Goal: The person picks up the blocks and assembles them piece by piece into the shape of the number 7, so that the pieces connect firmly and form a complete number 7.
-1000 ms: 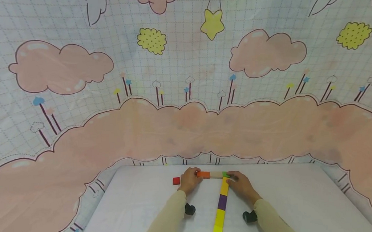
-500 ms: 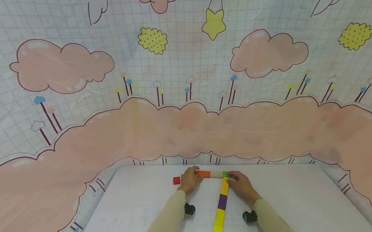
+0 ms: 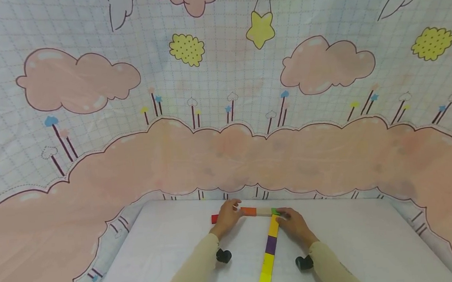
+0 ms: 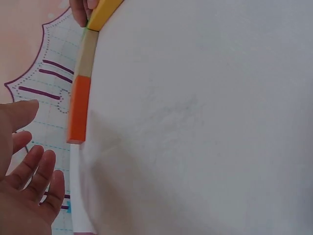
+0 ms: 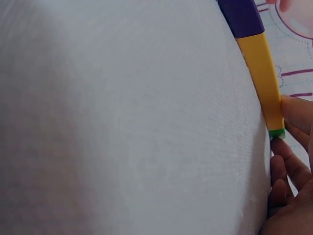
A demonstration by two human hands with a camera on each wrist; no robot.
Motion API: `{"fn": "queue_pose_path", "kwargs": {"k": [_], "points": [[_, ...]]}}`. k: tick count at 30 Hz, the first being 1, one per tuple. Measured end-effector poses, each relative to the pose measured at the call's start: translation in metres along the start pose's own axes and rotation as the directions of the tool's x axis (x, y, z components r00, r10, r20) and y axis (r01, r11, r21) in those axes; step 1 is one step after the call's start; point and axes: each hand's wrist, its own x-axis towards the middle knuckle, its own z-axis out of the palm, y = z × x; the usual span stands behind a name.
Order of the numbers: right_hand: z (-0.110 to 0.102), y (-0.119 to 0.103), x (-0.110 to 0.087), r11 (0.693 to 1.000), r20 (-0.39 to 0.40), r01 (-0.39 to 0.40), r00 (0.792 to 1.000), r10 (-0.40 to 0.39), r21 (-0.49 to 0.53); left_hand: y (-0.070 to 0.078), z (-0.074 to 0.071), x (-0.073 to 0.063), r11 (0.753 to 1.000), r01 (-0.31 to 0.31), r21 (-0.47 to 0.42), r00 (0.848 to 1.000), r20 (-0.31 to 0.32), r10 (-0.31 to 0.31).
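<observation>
In the head view a row of blocks runs along the table's far side: an orange block (image 3: 249,211), a plain wood block (image 3: 263,211) and a green block (image 3: 274,210). From the green end a line comes toward me: a yellow block (image 3: 273,226), a purple block (image 3: 271,245) and more yellow (image 3: 265,270). My left hand (image 3: 227,216) has spread fingers, apart from the orange block's end in the left wrist view. My right hand (image 3: 294,226) pinches the green block at the corner, its thumb (image 5: 296,110) against the yellow block's side.
A red block (image 3: 215,219) lies left of the row, partly behind my left hand. The white table (image 3: 361,241) ends just beyond the row. Behind it hangs a cloth (image 3: 290,153) printed with clouds. Dark wrist cameras (image 3: 224,255) show below both hands.
My left hand has let go of the orange block, opened its fingers and shifted slightly left, covering part of the red block. My right hand stays in place. The blocks keep their arrangement.
</observation>
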Motion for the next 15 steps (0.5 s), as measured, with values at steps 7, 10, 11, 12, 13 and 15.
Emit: {"fn": "queue_pose_path", "kwargs": {"k": [7,10,11,12,13,15], "points": [[-0.001,0.001,0.000,1.000,0.002,0.013,1.000,-0.013,-0.006,-0.001,-0.017,-0.009,0.996,-0.081,0.031,0.996,-0.041,0.083],[-0.001,0.000,0.001,1.000,0.004,0.012,1.000,-0.012,0.004,-0.006,-0.024,-0.012,0.993,-0.113,0.041,0.991,-0.070,0.116],[-0.001,0.000,0.001,1.000,0.005,0.013,1.000,-0.013,0.004,-0.007,-0.027,-0.014,0.991,-0.127,0.044,0.988,-0.079,0.130],[-0.001,0.000,0.001,1.000,0.005,0.013,1.000,-0.013,0.004,-0.008,-0.030,-0.016,0.991,-0.130,0.041,0.987,-0.086,0.133],[0.000,0.000,0.001,1.000,0.005,0.012,1.000,-0.012,0.007,-0.009,-0.033,-0.018,0.990,-0.136,0.037,0.986,-0.096,0.139],[0.000,0.001,0.000,1.000,0.005,0.011,1.000,-0.011,0.006,-0.011,-0.040,-0.021,0.989,-0.142,0.041,0.982,-0.117,0.146]]}}
